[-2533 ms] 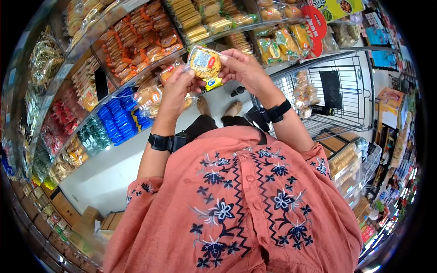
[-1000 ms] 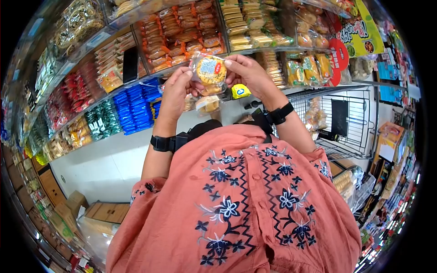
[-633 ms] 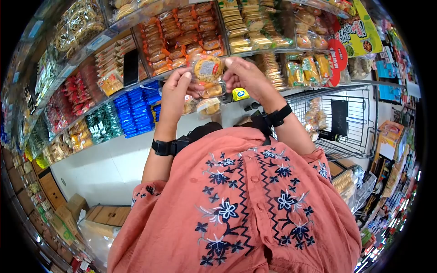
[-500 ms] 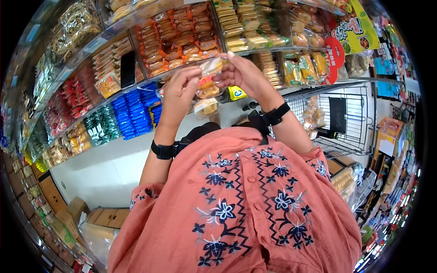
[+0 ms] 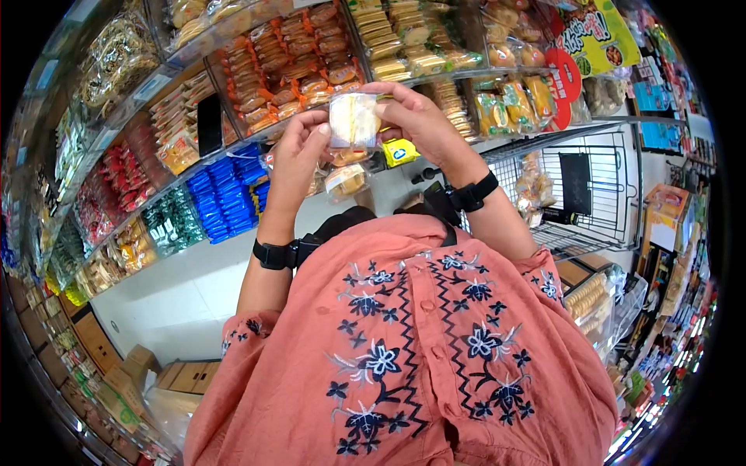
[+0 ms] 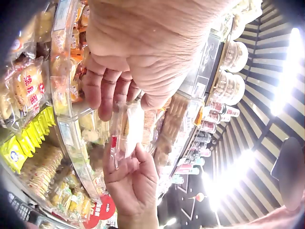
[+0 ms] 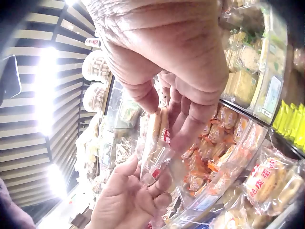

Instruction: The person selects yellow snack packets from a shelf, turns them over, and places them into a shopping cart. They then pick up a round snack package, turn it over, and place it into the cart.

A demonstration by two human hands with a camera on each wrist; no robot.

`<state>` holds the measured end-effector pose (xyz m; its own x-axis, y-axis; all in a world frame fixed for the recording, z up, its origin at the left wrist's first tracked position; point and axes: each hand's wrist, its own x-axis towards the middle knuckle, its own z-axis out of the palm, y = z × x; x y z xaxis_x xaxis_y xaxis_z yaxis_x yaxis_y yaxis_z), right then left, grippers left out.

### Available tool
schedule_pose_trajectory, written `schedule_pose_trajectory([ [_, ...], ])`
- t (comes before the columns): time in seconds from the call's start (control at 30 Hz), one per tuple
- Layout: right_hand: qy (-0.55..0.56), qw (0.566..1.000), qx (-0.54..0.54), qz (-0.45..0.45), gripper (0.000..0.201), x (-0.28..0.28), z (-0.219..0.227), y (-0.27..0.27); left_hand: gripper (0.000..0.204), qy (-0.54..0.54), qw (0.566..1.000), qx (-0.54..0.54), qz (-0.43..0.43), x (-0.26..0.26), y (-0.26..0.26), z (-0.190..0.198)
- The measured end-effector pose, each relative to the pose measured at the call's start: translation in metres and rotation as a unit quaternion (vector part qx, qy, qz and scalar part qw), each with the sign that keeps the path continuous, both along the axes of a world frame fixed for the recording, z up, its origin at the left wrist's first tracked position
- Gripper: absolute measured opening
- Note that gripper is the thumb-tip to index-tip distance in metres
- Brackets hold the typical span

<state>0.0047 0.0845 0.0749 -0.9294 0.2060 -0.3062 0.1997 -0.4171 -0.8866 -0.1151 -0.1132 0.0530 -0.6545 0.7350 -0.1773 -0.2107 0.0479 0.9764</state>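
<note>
Both hands hold up a small clear-wrapped packet (image 5: 353,120), its pale back side facing the head camera. My left hand (image 5: 299,147) pinches its left edge between thumb and fingers; my right hand (image 5: 420,120) pinches its right edge. In the left wrist view the packet (image 6: 135,126) stands between the left hand (image 6: 138,57) above and the right hand (image 6: 132,183) below. The right wrist view shows the packet (image 7: 155,138) edge-on, gripped by the right hand (image 7: 167,62), with the left hand (image 7: 128,200) at its lower end.
Bins of orange-wrapped snacks (image 5: 287,62) and flat biscuits (image 5: 388,35) lie beyond the hands. Blue packets (image 5: 225,198) hang at the left, near a black phone-like panel (image 5: 209,124). A wire cart (image 5: 602,186) holding bagged goods stands at the right. Below the hands is a yellow packet (image 5: 400,152).
The packet has turned over from its printed, round biscuit side to its pale back. The fingers shifted on it during the turn, and the right hand has closed on its edge again.
</note>
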Motion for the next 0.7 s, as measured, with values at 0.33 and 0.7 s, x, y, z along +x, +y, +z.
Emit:
schedule_pose_trajectory([
  [0.33,-0.02,1.0,0.019,0.005,0.035,0.003,-0.007,0.002,0.032,-0.039,0.999,0.002,-0.021,0.005,0.002,0.0],
  [0.7,-0.031,0.999,-0.018,0.006,0.031,0.004,-0.017,0.002,0.03,-0.081,0.996,-0.013,-0.019,0.008,-0.002,0.001],
])
